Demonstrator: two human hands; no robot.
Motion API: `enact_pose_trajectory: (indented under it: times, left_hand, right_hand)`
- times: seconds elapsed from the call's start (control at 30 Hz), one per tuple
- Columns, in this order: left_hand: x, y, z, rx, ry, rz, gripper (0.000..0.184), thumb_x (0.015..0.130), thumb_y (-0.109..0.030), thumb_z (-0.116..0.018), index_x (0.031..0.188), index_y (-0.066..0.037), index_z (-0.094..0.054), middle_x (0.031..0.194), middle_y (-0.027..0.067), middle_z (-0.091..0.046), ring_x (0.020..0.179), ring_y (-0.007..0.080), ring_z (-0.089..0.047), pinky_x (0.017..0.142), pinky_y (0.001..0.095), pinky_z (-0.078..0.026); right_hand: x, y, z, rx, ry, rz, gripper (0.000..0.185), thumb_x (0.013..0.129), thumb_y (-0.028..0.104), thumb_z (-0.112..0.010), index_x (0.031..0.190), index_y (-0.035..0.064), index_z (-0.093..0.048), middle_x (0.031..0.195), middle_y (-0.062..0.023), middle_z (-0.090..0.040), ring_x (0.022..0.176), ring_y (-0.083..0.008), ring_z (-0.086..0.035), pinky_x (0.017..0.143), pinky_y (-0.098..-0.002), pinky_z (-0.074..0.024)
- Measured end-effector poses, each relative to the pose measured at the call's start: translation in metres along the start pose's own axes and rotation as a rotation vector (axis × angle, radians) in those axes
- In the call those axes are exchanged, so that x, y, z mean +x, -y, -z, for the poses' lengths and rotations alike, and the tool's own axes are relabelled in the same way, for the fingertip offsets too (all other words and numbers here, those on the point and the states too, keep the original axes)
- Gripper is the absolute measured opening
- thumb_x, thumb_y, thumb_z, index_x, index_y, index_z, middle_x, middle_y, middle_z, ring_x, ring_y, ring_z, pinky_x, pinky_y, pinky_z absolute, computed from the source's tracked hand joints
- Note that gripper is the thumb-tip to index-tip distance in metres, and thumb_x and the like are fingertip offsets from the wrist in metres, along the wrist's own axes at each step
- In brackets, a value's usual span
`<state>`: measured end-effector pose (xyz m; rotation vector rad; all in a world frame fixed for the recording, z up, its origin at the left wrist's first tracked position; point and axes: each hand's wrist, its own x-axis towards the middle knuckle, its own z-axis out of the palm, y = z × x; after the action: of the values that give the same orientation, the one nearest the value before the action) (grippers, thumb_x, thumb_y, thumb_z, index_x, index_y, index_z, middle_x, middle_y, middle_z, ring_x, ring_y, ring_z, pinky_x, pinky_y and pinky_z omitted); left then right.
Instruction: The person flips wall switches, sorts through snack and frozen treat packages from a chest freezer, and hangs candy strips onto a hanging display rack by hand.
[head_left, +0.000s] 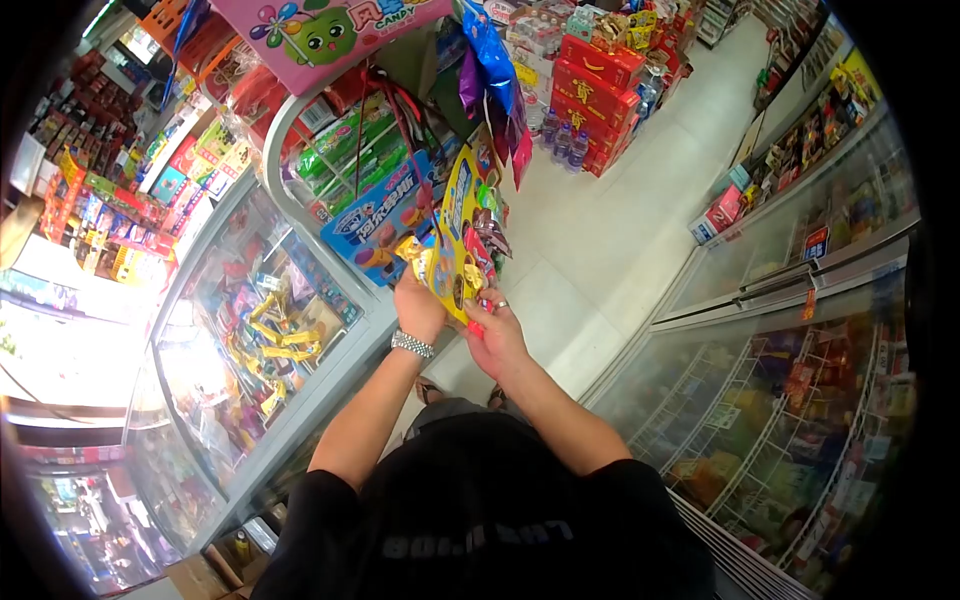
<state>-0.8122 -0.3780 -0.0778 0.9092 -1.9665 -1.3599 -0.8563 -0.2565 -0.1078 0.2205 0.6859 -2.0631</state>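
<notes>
In front of me a yellow printed hanging card (pixel 452 240) hangs beside a freezer case, with small colourful wrapped pieces along it. My left hand (pixel 420 308), with a metal watch on the wrist, is closed at the card's lower left edge. A gold-wrapped piece (pixel 412 252) shows just above its fingers. My right hand (pixel 498 338) is closed around a small red item (pixel 476 326) at the card's bottom end; what kind it is, I cannot make out. Behind the card hangs a blue printed board (pixel 372 222). Red and brown wrapped sweets (pixel 482 245) dangle on the right side.
A glass-topped freezer (pixel 275 330) with wrapped goods stands at left. Stacked red boxes (pixel 592 105) and bottles (pixel 568 145) are ahead. Glass-fronted coolers (pixel 760 420) line the right. A pink candy box (pixel 330 40) and a shiny foil balloon (pixel 493 80) are above.
</notes>
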Motion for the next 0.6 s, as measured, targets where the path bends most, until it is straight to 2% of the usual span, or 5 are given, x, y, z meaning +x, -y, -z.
enact_pose_trajectory:
  times: [0.1,0.27,0.37,0.5,0.6]
  left_hand:
    - [0.01,-0.016,0.001,-0.069,-0.17,0.006,0.03,0.084,-0.008,-0.075,0.112,-0.002,-0.067,0.093,0.0041,-0.072,0.082,0.0102,-0.065,0.072,0.027,-0.051]
    - [-0.003,-0.029,0.002,-0.177,-0.21,0.096,0.028,0.085,-0.007,-0.075,0.111,-0.002,-0.067,0.091,0.0045,-0.07,0.081,0.0104,-0.064,0.072,0.0265,-0.051]
    - [-0.001,-0.001,-0.011,-0.55,-0.135,0.083,0.026,0.092,-0.001,-0.064,0.118,-0.003,-0.058,0.107,0.0061,-0.066,0.089,0.0137,-0.065,0.078,0.0299,-0.053]
    - [-0.006,0.014,-0.022,-0.91,-0.114,0.281,0.029,0.094,-0.001,-0.059,0.122,-0.006,-0.05,0.106,0.0055,-0.063,0.087,0.0181,-0.064,0.078,0.0353,-0.054]
    - [-0.007,0.018,-0.016,-1.137,-0.237,0.427,0.031,0.095,-0.004,-0.058,0.122,-0.013,-0.046,0.103,0.005,-0.059,0.085,0.0211,-0.063,0.07,0.038,-0.053]
  right_hand:
    - [-0.008,0.004,0.003,0.052,0.014,-0.004,0.03,0.091,0.0,-0.064,0.112,0.0156,-0.049,0.118,-0.0065,-0.062,0.107,-0.0216,-0.06,0.088,-0.0407,-0.0466]
    - [-0.023,0.018,0.0,0.045,0.0,-0.064,0.029,0.092,0.0,-0.062,0.114,0.015,-0.049,0.121,-0.0058,-0.06,0.11,-0.0209,-0.058,0.09,-0.0391,-0.0449]
    - [-0.026,0.023,0.004,0.1,0.036,-0.091,0.027,0.092,-0.001,-0.063,0.109,0.0166,-0.052,0.119,-0.0063,-0.063,0.108,-0.02,-0.06,0.089,-0.0386,-0.0463]
    - [-0.023,0.022,0.012,0.159,0.043,-0.101,0.024,0.093,0.0,-0.063,0.11,0.0153,-0.053,0.118,-0.0057,-0.063,0.107,-0.0202,-0.06,0.089,-0.0387,-0.0467]
    - [-0.018,0.019,0.019,0.149,0.028,-0.079,0.024,0.093,0.002,-0.062,0.112,0.0149,-0.053,0.119,-0.0056,-0.062,0.108,-0.0202,-0.059,0.089,-0.0372,-0.0478]
